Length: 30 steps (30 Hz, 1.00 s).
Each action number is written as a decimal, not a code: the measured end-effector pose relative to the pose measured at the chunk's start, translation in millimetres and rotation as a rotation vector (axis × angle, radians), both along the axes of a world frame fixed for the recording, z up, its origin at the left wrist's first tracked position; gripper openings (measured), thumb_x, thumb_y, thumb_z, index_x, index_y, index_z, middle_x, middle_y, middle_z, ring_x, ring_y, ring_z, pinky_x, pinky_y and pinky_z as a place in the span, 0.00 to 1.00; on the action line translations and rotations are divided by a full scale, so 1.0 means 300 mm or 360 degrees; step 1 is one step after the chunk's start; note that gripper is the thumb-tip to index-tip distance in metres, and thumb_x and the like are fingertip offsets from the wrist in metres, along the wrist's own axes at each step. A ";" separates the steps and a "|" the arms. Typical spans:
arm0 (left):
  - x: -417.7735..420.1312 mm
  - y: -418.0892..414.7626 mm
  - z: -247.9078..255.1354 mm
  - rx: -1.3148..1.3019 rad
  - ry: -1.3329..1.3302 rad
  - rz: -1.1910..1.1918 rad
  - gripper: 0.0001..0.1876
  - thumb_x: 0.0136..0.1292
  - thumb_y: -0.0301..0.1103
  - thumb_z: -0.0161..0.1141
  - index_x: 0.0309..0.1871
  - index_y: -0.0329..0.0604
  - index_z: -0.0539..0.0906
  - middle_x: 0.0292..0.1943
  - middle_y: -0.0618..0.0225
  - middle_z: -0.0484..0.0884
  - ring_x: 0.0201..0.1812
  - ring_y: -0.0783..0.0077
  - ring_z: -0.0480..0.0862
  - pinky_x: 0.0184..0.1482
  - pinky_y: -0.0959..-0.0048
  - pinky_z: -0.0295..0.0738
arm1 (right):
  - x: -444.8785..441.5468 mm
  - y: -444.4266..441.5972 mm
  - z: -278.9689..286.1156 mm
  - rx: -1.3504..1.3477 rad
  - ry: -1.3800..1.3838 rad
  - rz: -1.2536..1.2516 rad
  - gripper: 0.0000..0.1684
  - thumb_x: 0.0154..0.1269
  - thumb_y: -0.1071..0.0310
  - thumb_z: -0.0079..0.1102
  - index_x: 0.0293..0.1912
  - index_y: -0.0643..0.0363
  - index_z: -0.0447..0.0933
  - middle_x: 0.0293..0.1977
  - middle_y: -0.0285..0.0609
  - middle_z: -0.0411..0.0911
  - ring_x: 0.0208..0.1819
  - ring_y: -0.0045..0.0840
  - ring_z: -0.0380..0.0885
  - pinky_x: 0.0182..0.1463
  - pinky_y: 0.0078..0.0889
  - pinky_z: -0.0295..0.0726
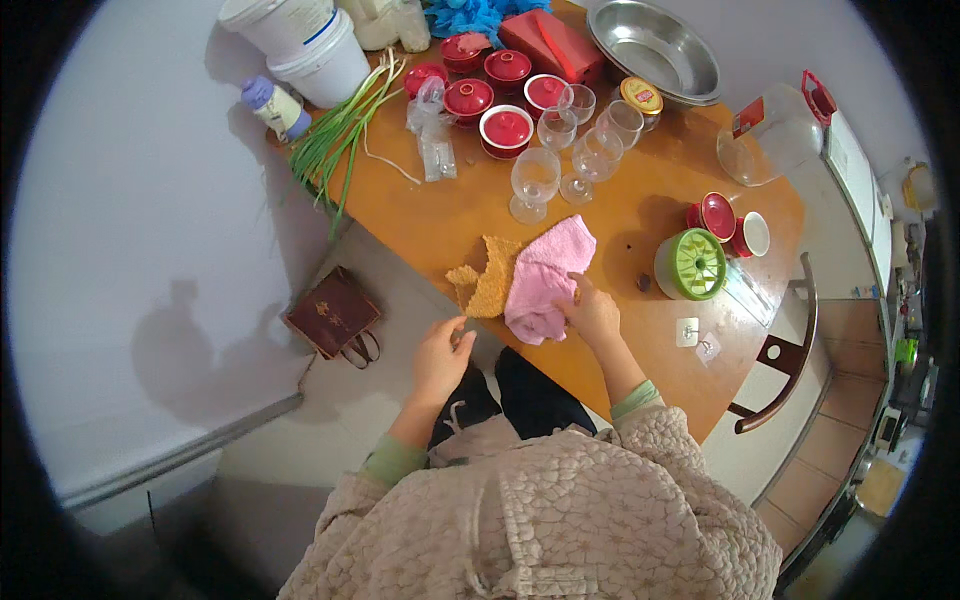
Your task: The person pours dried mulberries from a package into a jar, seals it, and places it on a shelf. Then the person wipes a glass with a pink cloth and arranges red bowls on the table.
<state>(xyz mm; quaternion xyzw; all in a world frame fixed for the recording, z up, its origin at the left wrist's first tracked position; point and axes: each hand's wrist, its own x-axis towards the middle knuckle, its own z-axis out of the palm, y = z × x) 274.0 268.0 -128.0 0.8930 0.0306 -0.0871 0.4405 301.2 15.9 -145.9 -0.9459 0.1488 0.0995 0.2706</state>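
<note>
A pink cloth [551,274] lies rumpled at the near edge of the wooden table [420,217], partly over an orange cloth [491,281]. My right hand [592,311] is on the pink cloth's right side, its fingertips gripping a fold. Off the table's edge, just below the orange cloth, my left hand [442,356] has its thumb and fingers apart and holds nothing. Beyond the cloths stand several clear stemmed glasses, the nearest [535,180] upright just above the pink cloth.
Red lidded bowls [507,129], a plastic bag [436,146] and green onions [337,135] stand or lie farther back. To the right are a green-topped container [694,264], red cups [716,216] and a large clear jar [780,135]. A steel basin [656,49] sits at the back.
</note>
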 end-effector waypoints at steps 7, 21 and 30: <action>0.344 -0.049 -0.165 0.0291 -0.0231 -0.0590 0.11 0.52 0.35 0.65 0.36 0.41 0.79 0.38 0.60 0.80 0.34 0.57 0.79 0.39 0.68 0.74 | -0.044 0.029 0.032 0.0626 -0.0271 -0.0486 0.13 0.55 0.62 0.62 0.38 0.58 0.80 0.25 0.47 0.79 0.27 0.28 0.79 0.32 0.29 0.77; 0.637 -0.109 0.251 -0.0880 0.0419 -0.1925 0.10 0.60 0.34 0.59 0.38 0.39 0.72 0.27 0.65 0.73 0.30 0.76 0.73 0.35 0.74 0.71 | 0.005 0.235 -0.046 0.0448 -0.0668 -0.1224 0.29 0.58 0.65 0.61 0.59 0.57 0.67 0.42 0.48 0.75 0.42 0.32 0.75 0.45 0.33 0.75; 0.686 0.034 0.089 -0.0373 0.0311 -0.1504 0.10 0.59 0.33 0.59 0.37 0.37 0.72 0.29 0.58 0.77 0.33 0.65 0.79 0.37 0.71 0.73 | -0.029 0.129 -0.104 -0.0724 -0.0156 -0.1701 0.29 0.52 0.59 0.65 0.53 0.62 0.73 0.51 0.52 0.71 0.52 0.46 0.71 0.54 0.42 0.71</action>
